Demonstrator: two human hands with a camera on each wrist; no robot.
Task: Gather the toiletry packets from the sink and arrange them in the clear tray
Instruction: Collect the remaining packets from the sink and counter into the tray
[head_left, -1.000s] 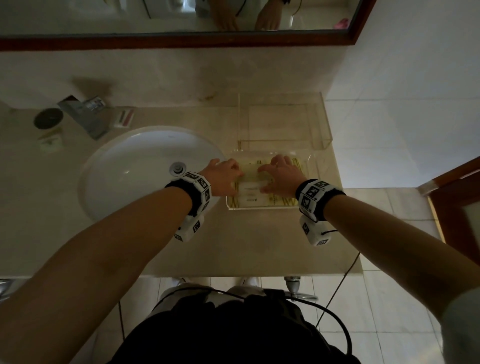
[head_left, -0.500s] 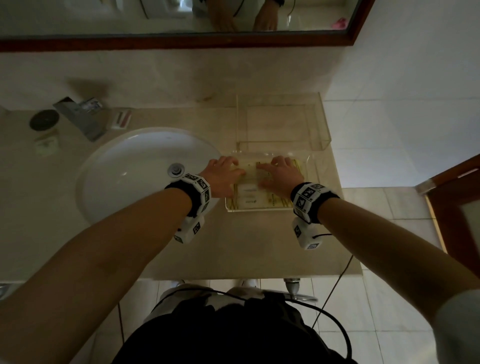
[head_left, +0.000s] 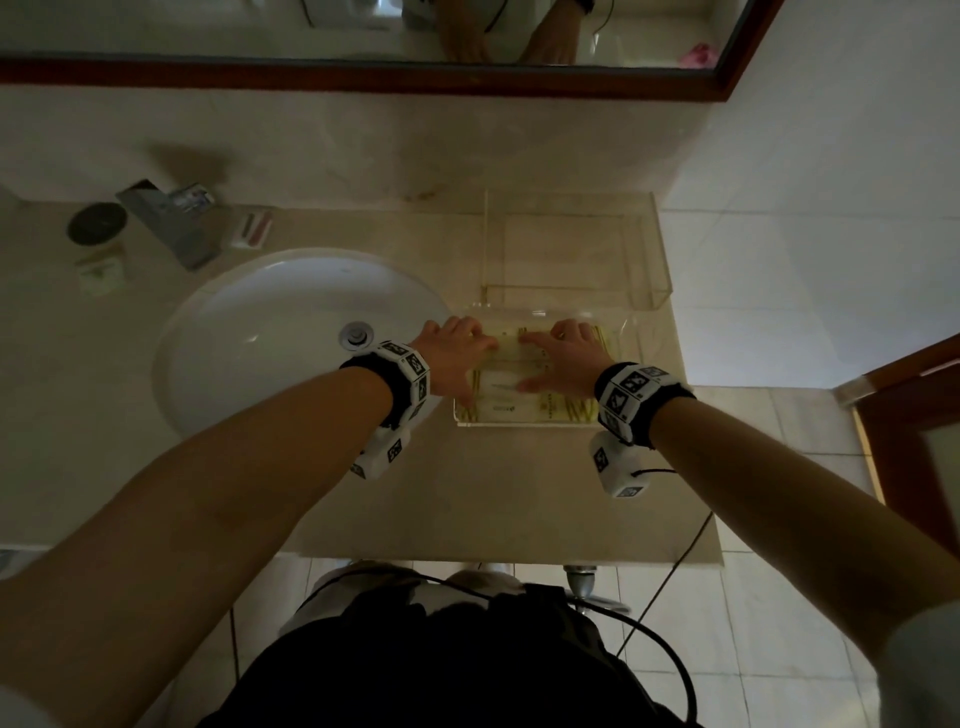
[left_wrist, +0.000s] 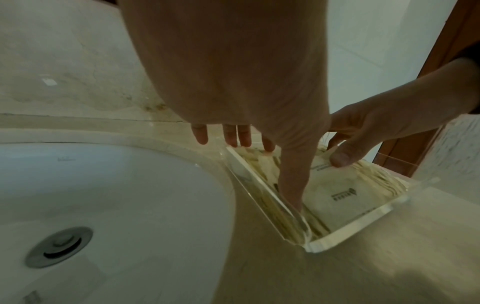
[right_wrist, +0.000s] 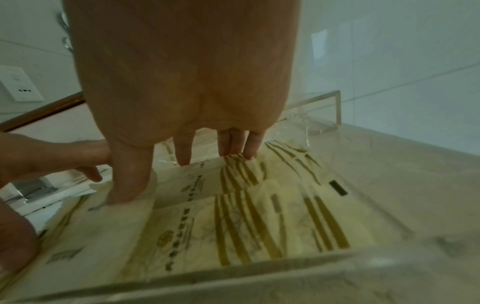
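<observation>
A shallow clear tray (head_left: 524, 423) sits on the counter just right of the white sink (head_left: 270, 332). Cream packets with gold stripes (head_left: 506, 397) lie flat inside it, overlapping. My left hand (head_left: 460, 353) is at the tray's left side, thumb straight down along the left wall (left_wrist: 293, 185), fingers stretched to the far rim. My right hand (head_left: 563, 356) rests on the packets (right_wrist: 233, 226) with straight fingers (right_wrist: 183, 154), its thumb pressing a packet's edge. Neither hand grips anything. The sink basin shows no packets.
A taller clear box (head_left: 571, 249) stands right behind the tray, against the back wall. The faucet (head_left: 171, 228), a dark round lid (head_left: 96, 223) and small packets (head_left: 101, 267) lie at the far left. The tiled wall is close on the right.
Both hands stay on the packets in the tray. They have drawn slightly closer together, the right wrist shifting a little left.
</observation>
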